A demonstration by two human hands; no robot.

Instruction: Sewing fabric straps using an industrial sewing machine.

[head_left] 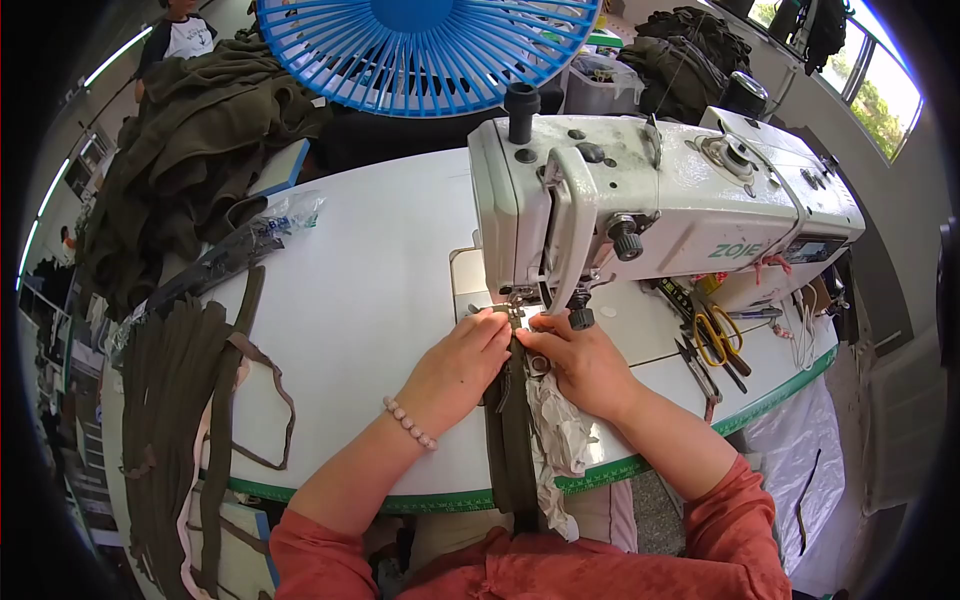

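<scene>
Under the needle of a white sewing machine (630,200) lies a dark olive fabric strip (512,430), which runs down over the table's front edge toward my lap. My left hand (462,360) has its fingers pressed together on the strip's left side, close to the presser foot (517,305). From the other side my right hand (580,362) pinches the strip near the needle, thumb and fingertips together. The fingertips partly cover the cloth there. A crumpled white piece of paper or cloth (560,435) hangs beside the strip, under my right hand.
Several long olive strips (170,400) drape over the left table edge. Behind them are a clear plastic bag (290,215) and a heap of olive cloth (200,150). A blue fan (420,50) stands at the back. Yellow-handled scissors (715,335) and thread snips (697,370) lie at right.
</scene>
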